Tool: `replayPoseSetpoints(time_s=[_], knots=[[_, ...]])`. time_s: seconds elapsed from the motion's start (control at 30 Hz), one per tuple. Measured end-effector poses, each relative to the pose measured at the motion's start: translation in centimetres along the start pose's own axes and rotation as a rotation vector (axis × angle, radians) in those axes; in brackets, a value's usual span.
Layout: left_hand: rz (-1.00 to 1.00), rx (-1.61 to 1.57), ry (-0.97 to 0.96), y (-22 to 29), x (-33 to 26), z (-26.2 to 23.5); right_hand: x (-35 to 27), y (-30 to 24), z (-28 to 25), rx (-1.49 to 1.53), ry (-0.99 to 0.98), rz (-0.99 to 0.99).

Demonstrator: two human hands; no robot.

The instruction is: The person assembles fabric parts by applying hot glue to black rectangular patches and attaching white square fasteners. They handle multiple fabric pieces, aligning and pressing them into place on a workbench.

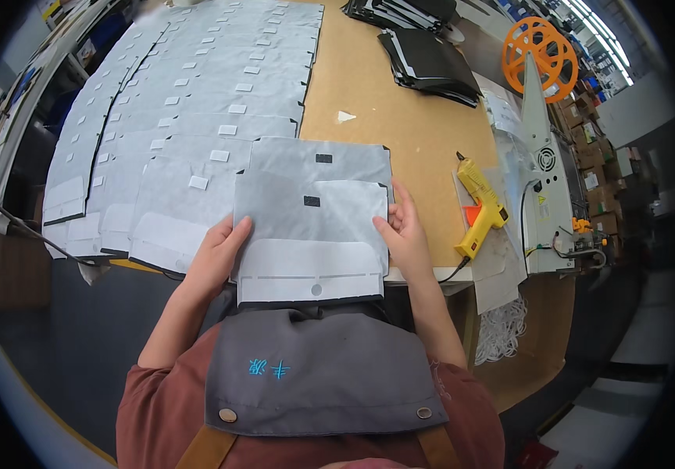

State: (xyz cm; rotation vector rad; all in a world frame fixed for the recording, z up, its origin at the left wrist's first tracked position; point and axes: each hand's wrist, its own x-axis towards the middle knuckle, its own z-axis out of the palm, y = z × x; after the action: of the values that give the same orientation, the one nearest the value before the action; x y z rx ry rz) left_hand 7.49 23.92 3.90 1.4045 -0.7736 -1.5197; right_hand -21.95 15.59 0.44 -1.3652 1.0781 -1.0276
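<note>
1. Looking down from the head view: the grey fabric panel [312, 227] lies at the near table edge [423, 275], long axis left to right.
2. Left hand [220, 246] and right hand [404, 227] each clasp one side, equally near.

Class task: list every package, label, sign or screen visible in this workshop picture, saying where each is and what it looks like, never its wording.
Grey pouch: held between left hand and right hand, flat, small black patch.
Second grey pouch: behind it, same black patch.
Grey pouches with white patches: overlapping rows, table's left.
Black flat stacks: table's far side.
Yellow warning label: on the white machine, right.
</note>
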Motion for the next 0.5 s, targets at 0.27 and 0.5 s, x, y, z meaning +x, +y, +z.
replayPoseSetpoints(time_s=[0.27, 0.5], knots=[[0.387, 0.731, 0.299, 2.0, 2.5, 0.7, 2.0, 0.4, -1.1, -0.494, 0.127, -0.145], [0.462, 0.911, 0.229, 0.5, 3.8, 0.4, 2.9, 1.5, -1.5, -0.459, 0.185, -0.094]])
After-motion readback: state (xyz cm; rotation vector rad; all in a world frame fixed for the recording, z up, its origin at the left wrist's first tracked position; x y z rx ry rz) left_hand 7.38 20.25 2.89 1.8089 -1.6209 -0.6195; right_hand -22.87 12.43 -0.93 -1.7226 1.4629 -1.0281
